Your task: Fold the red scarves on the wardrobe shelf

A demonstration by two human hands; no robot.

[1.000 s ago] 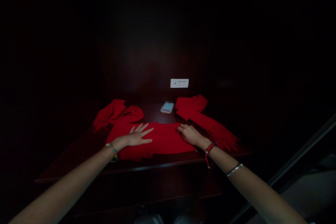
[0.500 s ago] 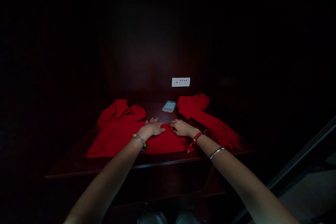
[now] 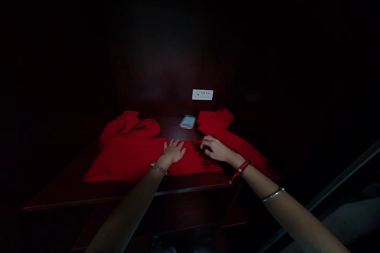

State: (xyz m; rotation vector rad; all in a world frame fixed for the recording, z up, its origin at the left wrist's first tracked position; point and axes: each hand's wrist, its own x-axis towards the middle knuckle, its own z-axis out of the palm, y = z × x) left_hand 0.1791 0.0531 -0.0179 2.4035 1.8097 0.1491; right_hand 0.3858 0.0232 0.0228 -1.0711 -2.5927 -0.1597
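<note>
A red scarf (image 3: 127, 158) lies spread flat across the front of the dark wooden shelf, its fringe (image 3: 210, 165) toward the right. My left hand (image 3: 174, 151) rests palm down on the cloth with fingers spread. Over the upper corner of that fringe is my right hand (image 3: 218, 150), its fingers loosely bent and the thumb apart; no cloth shows clearly in its grasp. Behind it lies a second red scarf (image 3: 216, 120), partly folded, with fringe running toward the front right. A crumpled red cloth (image 3: 127, 124) sits at the back left.
A small light-blue flat object (image 3: 188, 121), blurred out, lies at the back of the dark wooden shelf (image 3: 74, 197). On the wall behind is a white socket plate (image 3: 202, 94). A lower shelf board (image 3: 190, 229) shows beneath the front edge.
My right hand has moved right, from the scarf's upper edge to its fringe, uncovering more of the strands. My left hand stays on the cloth, now lying flatter with fingers spread. The view has shifted slightly.
</note>
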